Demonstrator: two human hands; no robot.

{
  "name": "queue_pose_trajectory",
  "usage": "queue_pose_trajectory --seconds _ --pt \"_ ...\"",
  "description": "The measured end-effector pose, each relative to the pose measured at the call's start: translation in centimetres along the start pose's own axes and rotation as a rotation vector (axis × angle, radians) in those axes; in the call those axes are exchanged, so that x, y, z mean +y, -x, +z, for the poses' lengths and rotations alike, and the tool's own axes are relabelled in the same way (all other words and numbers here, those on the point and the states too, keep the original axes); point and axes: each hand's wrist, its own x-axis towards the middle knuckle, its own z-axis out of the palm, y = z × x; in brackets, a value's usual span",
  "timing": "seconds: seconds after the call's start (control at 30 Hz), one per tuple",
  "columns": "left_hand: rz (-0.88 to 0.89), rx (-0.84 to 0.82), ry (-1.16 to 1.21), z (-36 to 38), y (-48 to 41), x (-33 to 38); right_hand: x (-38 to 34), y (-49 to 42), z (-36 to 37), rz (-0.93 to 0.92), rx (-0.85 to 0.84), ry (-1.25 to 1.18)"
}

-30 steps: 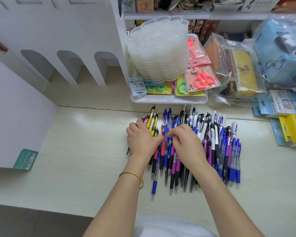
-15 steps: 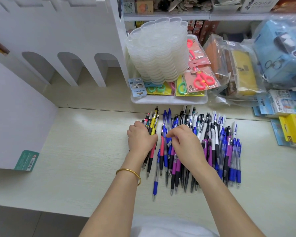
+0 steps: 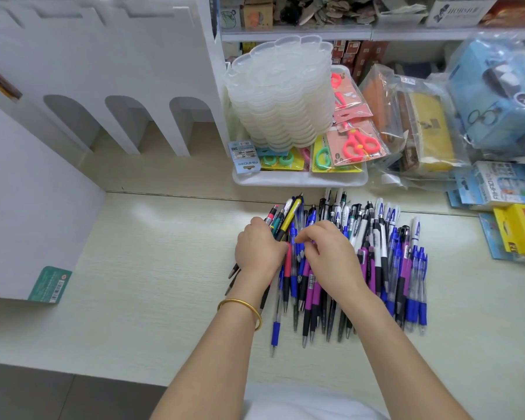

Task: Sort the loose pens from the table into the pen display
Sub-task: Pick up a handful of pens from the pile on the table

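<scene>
A heap of loose pens (image 3: pixel 376 262), blue, purple, black and white, lies on the pale table (image 3: pixel 134 283). My left hand (image 3: pixel 259 250) grips a bundle of several pens (image 3: pixel 285 219), yellow, black and red ones, whose tops stick out beyond my fingers. My right hand (image 3: pixel 331 256) rests on the middle of the heap with its fingertips curled, pinching a blue pen (image 3: pixel 294 256) right beside my left hand. The white pen display (image 3: pixel 82 86) with arched slots stands at the back left.
A white tray (image 3: pixel 300 178) with stacked clear lids and carded scissors sits just behind the pens. Bagged goods (image 3: pixel 422 128) and boxes (image 3: pixel 519 231) crowd the right side. A white panel (image 3: pixel 28 207) stands at the left.
My left hand has closed round the yellow and black pens and lifted their tops slightly out of the heap. My right hand's fingers have moved left to a blue pen.
</scene>
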Motion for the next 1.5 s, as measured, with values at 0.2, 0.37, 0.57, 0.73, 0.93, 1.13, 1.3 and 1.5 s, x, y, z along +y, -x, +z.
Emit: queue_pose_trajectory --seconds 0.2,0.37,0.57,0.73,0.93,1.13,1.3,1.5 --pt "0.016 0.003 -0.024 -0.3 0.0 -0.3 0.1 0.0 -0.2 0.016 -0.001 -0.005" --pt "0.081 -0.018 -0.023 -0.2 0.3 -0.8 0.2 0.1 -0.2 0.023 0.012 -0.002" --pt "0.021 -0.084 0.19 -1.3 0.4 -1.5 0.0 0.4 -0.7 0.025 0.006 -0.001" --pt "-0.015 -0.137 0.487 -3.3 0.8 -4.0 -0.7 0.6 -0.5 0.013 0.0 -0.056" --pt "-0.042 -0.114 0.666 -4.1 2.2 -5.4 -2.5 1.6 0.7 0.039 -0.056 -0.189" --pt "-0.044 -0.035 0.961 -5.8 3.4 -5.4 -4.2 2.5 2.1 0.246 -0.107 -0.592" --pt "0.126 0.095 1.158 -8.8 4.8 -3.3 -6.6 3.2 3.7 0.563 -0.19 -0.918" --pt "0.326 0.074 1.216 -9.3 7.2 -1.7 -8.9 2.3 2.9 0.745 -0.235 -1.887"
